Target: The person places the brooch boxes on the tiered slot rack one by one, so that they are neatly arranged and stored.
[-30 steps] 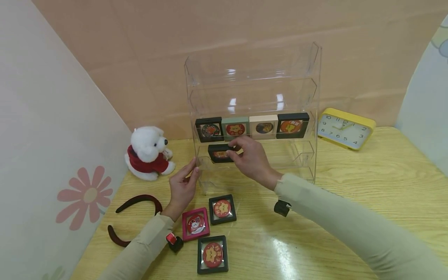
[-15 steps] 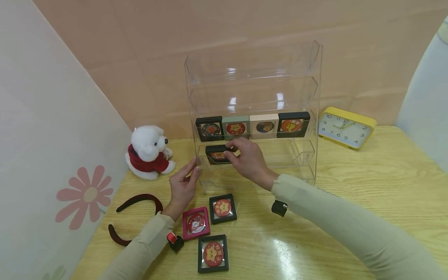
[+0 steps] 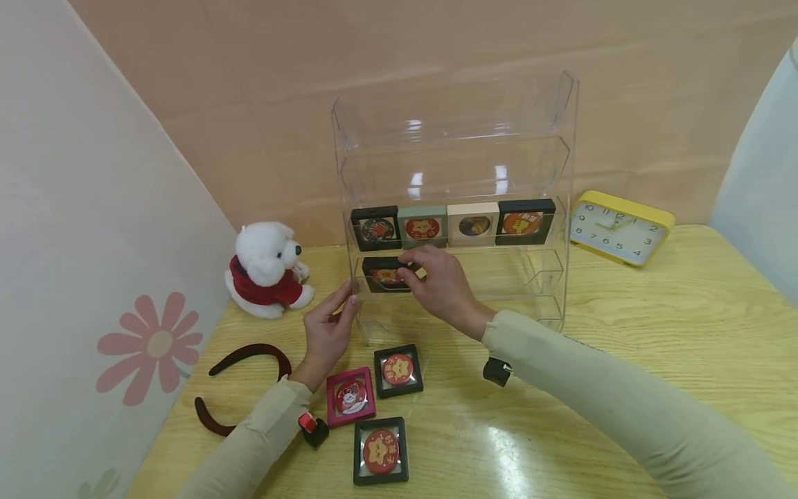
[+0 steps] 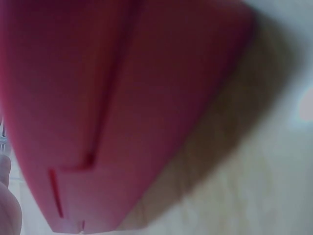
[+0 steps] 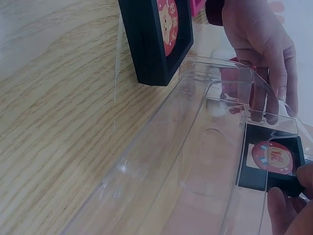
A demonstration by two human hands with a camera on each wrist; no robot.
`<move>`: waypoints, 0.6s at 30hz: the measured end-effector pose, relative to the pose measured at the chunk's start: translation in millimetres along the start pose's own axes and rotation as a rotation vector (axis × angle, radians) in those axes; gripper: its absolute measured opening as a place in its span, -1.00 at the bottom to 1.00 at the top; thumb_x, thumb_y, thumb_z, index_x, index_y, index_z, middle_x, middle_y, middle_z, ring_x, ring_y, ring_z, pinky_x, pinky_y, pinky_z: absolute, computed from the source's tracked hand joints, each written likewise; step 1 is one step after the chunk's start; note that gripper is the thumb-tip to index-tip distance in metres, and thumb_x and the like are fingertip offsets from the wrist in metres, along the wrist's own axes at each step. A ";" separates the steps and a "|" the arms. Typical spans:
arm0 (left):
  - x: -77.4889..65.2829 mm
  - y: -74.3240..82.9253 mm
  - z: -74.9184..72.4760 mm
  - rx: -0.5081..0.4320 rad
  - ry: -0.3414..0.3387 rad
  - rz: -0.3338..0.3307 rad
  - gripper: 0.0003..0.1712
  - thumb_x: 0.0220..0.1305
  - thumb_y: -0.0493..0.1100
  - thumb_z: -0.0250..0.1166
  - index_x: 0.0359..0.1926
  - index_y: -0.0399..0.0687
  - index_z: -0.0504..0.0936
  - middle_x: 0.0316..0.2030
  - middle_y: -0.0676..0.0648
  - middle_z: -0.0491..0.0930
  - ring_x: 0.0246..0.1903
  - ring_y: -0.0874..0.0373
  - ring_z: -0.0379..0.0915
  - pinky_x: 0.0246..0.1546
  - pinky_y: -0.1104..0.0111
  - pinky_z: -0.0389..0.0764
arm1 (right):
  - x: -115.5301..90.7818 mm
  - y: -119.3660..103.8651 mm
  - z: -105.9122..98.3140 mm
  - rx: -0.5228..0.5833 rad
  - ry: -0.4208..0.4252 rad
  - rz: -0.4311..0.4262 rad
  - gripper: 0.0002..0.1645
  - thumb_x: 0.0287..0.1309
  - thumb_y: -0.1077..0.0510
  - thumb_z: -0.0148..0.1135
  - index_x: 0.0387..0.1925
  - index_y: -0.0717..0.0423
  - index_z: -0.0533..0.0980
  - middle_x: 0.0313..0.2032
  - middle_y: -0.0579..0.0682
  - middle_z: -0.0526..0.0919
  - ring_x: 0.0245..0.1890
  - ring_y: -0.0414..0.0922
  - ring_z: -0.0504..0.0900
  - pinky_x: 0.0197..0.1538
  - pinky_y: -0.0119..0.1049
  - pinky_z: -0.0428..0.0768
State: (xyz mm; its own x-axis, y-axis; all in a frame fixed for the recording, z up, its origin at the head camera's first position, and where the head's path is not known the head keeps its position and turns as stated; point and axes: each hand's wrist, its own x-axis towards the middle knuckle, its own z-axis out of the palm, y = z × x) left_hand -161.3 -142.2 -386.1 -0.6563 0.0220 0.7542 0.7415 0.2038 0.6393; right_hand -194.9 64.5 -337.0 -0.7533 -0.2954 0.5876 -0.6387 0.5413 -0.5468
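The right hand (image 3: 442,284) pinches a square black frame (image 3: 377,277); the left hand (image 3: 328,336) grips the clear plastic rack (image 3: 458,188) at left.

Clear tiered rack (image 3: 451,166) upright; black frame (image 3: 377,274), red round insert (image 5: 272,157), standing low at left end.

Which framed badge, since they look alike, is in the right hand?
The black frame just below the left end of the row of four frames in the clear rack; the right hand pinches its edge, and no other frame is held.
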 end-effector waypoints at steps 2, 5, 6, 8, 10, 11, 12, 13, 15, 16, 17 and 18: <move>0.0 0.0 -0.2 -0.001 -0.001 -0.003 -0.61 0.08 -0.71 0.14 -0.01 -0.67 0.45 -0.07 -0.49 0.49 -0.10 -0.37 0.45 -0.26 0.41 0.62 | 0.0 -0.4 0.5 0.010 -0.003 -0.001 -0.81 0.12 0.28 0.33 -0.20 0.26 0.62 -0.18 0.08 0.64 -0.25 -0.06 0.62 -0.39 -0.43 0.64; 0.2 0.0 0.1 -0.005 0.005 0.000 -0.60 0.06 -0.72 0.14 -0.01 -0.67 0.45 -0.08 -0.49 0.49 -0.14 -0.40 0.46 -0.28 0.42 0.62 | 0.2 -0.6 1.9 0.019 -0.003 -0.001 -0.82 0.13 0.28 0.32 -0.20 0.25 0.63 -0.17 0.07 0.64 -0.25 -0.07 0.62 -0.39 -0.45 0.63; 0.2 0.2 0.0 -0.007 0.005 -0.002 -0.61 0.06 -0.72 0.14 -0.01 -0.68 0.45 -0.08 -0.49 0.49 -0.15 -0.40 0.46 -0.28 0.42 0.63 | 0.2 -0.5 2.5 0.021 -0.006 -0.001 -0.82 0.13 0.28 0.32 -0.20 0.25 0.63 -0.17 0.07 0.64 -0.25 -0.07 0.62 -0.39 -0.46 0.63; 0.2 0.3 0.2 -0.007 0.009 -0.005 -0.61 0.06 -0.72 0.14 -0.02 -0.68 0.45 -0.09 -0.50 0.49 -0.17 -0.38 0.47 -0.29 0.42 0.63 | 0.4 -0.6 3.3 0.024 -0.012 -0.006 -0.82 0.14 0.28 0.31 -0.19 0.25 0.64 -0.16 0.07 0.63 -0.25 -0.08 0.62 -0.39 -0.47 0.63; 0.0 -0.5 0.3 -0.003 0.011 -0.004 -0.61 0.06 -0.72 0.14 -0.02 -0.68 0.45 -0.09 -0.50 0.49 -0.16 -0.34 0.49 -0.30 0.41 0.63 | 0.4 -0.6 3.9 0.020 -0.015 -0.015 -0.82 0.15 0.27 0.30 -0.19 0.24 0.64 -0.16 0.06 0.63 -0.25 -0.09 0.62 -0.39 -0.48 0.63; -0.2 -1.0 0.5 -0.006 0.012 -0.003 -0.61 0.05 -0.73 0.14 -0.02 -0.68 0.45 -0.10 -0.50 0.49 -0.15 -0.32 0.50 -0.30 0.41 0.63 | 0.3 -0.7 3.9 0.019 -0.017 -0.017 -0.82 0.16 0.27 0.29 -0.19 0.23 0.64 -0.16 0.06 0.63 -0.25 -0.09 0.62 -0.39 -0.48 0.63; -0.4 -1.7 0.6 -0.009 0.013 -0.001 -0.61 0.05 -0.73 0.14 -0.02 -0.68 0.45 -0.10 -0.50 0.50 -0.14 -0.29 0.50 -0.29 0.41 0.63 | 0.1 -0.7 3.8 0.016 -0.018 -0.019 -0.82 0.16 0.27 0.29 -0.18 0.23 0.64 -0.15 0.06 0.63 -0.25 -0.09 0.62 -0.39 -0.48 0.62; -1.1 -4.6 0.5 -0.011 0.015 0.004 -0.60 0.05 -0.73 0.14 -0.02 -0.67 0.46 -0.10 -0.50 0.50 -0.13 -0.28 0.50 -0.30 0.41 0.63 | 0.0 -0.5 3.9 0.013 -0.017 -0.020 -0.82 0.16 0.27 0.29 -0.18 0.22 0.64 -0.15 0.06 0.63 -0.25 -0.09 0.61 -0.39 -0.47 0.62; -3.0 -11.5 0.2 -0.017 0.020 0.011 -0.58 0.04 -0.74 0.15 -0.01 -0.64 0.47 -0.09 -0.47 0.51 -0.12 -0.25 0.51 -0.30 0.40 0.63 | -0.3 -0.2 3.8 0.011 -0.015 -0.023 -0.82 0.15 0.28 0.29 -0.18 0.22 0.64 -0.15 0.06 0.63 -0.26 -0.09 0.61 -0.39 -0.46 0.62; -4.1 -15.3 -0.1 -0.018 0.023 0.012 -0.57 0.04 -0.74 0.15 0.00 -0.62 0.47 -0.09 -0.45 0.52 -0.11 -0.23 0.51 -0.30 0.40 0.63 | -0.6 -0.1 3.7 0.012 -0.014 -0.024 -0.82 0.15 0.28 0.29 -0.18 0.22 0.64 -0.15 0.06 0.63 -0.26 -0.09 0.61 -0.40 -0.46 0.62; -5.1 -18.9 -0.4 -0.022 0.023 0.012 -0.56 0.04 -0.73 0.15 0.01 -0.60 0.48 -0.08 -0.44 0.52 -0.10 -0.21 0.52 -0.30 0.39 0.63 | -0.7 -0.1 3.6 0.012 -0.015 -0.026 -0.81 0.15 0.28 0.29 -0.17 0.22 0.64 -0.14 0.06 0.63 -0.26 -0.09 0.61 -0.40 -0.45 0.62; -6.2 -22.8 -0.9 -0.024 0.025 0.009 -0.55 0.05 -0.72 0.16 0.02 -0.57 0.49 -0.07 -0.42 0.53 -0.09 -0.19 0.52 -0.29 0.39 0.63 | -0.8 0.0 3.7 0.012 -0.016 -0.028 -0.81 0.15 0.29 0.29 -0.17 0.22 0.64 -0.14 0.06 0.63 -0.26 -0.09 0.61 -0.40 -0.45 0.62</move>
State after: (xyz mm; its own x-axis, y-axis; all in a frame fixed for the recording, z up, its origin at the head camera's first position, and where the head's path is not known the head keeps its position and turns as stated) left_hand -173.9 -147.8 -405.2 -0.6461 -0.0003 0.7633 0.7507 0.1802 0.6356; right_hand -194.9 61.8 -339.6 -0.7371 -0.3228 0.5937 -0.6616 0.5232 -0.5371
